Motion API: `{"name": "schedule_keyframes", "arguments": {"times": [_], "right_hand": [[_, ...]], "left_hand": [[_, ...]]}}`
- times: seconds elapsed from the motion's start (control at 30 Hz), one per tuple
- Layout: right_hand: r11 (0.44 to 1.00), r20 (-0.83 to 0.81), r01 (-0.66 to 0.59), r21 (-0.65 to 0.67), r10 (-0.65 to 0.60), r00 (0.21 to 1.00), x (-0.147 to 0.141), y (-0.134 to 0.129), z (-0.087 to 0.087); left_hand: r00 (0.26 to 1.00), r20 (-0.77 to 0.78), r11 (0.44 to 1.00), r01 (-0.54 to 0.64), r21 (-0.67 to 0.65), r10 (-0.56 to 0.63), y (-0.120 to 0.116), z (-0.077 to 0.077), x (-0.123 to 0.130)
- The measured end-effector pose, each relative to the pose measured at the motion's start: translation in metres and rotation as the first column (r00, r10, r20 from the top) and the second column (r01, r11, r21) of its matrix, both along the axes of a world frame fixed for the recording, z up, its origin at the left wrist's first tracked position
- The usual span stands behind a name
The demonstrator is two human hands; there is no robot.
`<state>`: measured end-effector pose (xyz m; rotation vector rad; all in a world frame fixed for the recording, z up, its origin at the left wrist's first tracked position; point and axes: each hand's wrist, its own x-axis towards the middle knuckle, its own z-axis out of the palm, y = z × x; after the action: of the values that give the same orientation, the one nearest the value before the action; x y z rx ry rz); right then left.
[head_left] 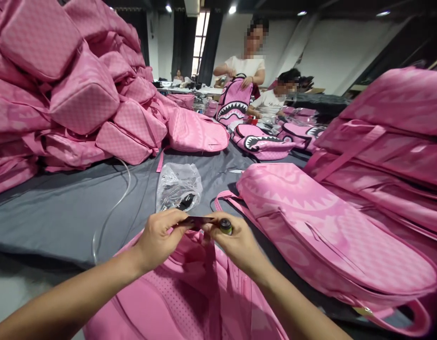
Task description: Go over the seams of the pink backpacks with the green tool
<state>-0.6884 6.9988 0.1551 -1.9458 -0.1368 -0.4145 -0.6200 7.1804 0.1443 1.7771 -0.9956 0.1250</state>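
Note:
A thin dark tag or card (200,221) is stretched between my hands, above a pink backpack (186,302) whose dotted back panel and straps face up. My left hand (162,236) pinches its left end between thumb and finger. At the other end, my right hand (234,238) is closed on the card and also holds a small dark cylindrical tool (225,225) with a yellow-green part. What the tool is cannot be made out. Just beyond my hands lies a clear plastic bag (179,184) with something black in it.
Pink backpacks (87,94) are piled high at the left. Another backpack (310,212) lies at the right beside a stack (391,137). A clear tube (121,200) curves over the grey cloth (63,212). Two people work beyond shark-mouth bags (263,141).

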Motion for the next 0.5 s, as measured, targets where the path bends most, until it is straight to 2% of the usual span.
{"name": "schedule_keyframes", "arguments": {"times": [0.1,0.2,0.27,0.33,0.4,0.47,0.5], "right_hand": [[0.987,0.055,0.069,-0.143,-0.062,0.997,-0.005,-0.002,-0.006],[0.904,0.025,0.086,-0.419,-0.083,0.996,-0.007,-0.002,-0.015],[0.819,-0.106,0.02,-0.573,-0.098,0.989,-0.004,0.005,-0.024],[0.719,-0.234,-0.097,-0.688,-0.094,0.968,0.003,0.019,-0.033],[0.606,-0.334,-0.235,-0.76,-0.054,0.941,0.011,0.035,-0.044],[0.516,-0.39,-0.322,-0.793,-0.025,0.92,0.019,0.049,-0.055],[0.49,-0.4,-0.34,-0.803,-0.021,0.916,0.022,0.054,-0.06]], "left_hand": [[0.998,0.003,0.997,-0.066,0.048,0.066,0.024,-0.007,-0.005],[0.969,-0.025,0.949,-0.237,0.206,0.247,0.062,-0.022,-0.004],[0.938,-0.04,0.867,-0.302,0.395,0.345,0.087,-0.037,-0.005],[0.93,-0.065,0.768,-0.259,0.586,0.363,0.102,-0.051,-0.008],[0.93,-0.062,0.669,-0.213,0.712,0.363,0.105,-0.058,-0.013],[0.924,0.018,0.564,-0.249,0.787,0.382,0.096,-0.059,-0.018],[0.915,0.073,0.507,-0.284,0.814,0.396,0.09,-0.057,-0.019]]}}
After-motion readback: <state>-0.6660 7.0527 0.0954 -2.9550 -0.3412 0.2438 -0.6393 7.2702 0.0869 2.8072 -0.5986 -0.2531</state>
